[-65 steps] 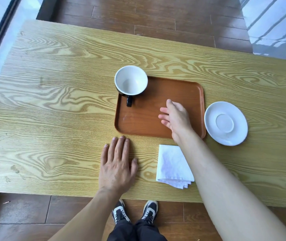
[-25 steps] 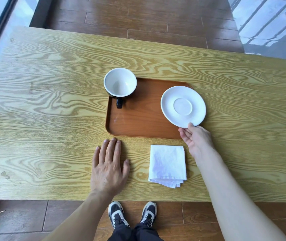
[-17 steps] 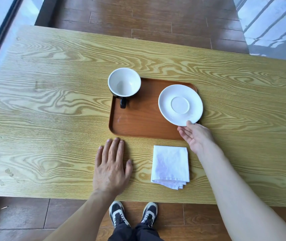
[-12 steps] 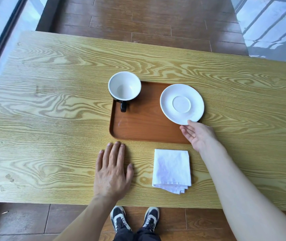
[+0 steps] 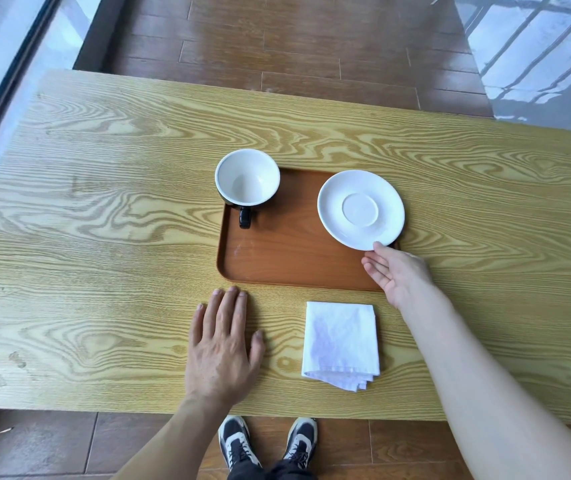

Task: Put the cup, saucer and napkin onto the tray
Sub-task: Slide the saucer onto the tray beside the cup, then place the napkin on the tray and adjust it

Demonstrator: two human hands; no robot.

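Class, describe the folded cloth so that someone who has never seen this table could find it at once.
Start at the yellow wood-grain table and find the brown rectangular tray near its middle. On the bare wood at the tray's near edge lies the white folded cloth napkin, between the left hand and the right forearm. It is the only soft, square white thing; the white round saucer and white-lined black cup are hard and round.

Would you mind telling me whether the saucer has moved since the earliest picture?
Yes. The saucer went left from the bare table onto the tray's far right corner.
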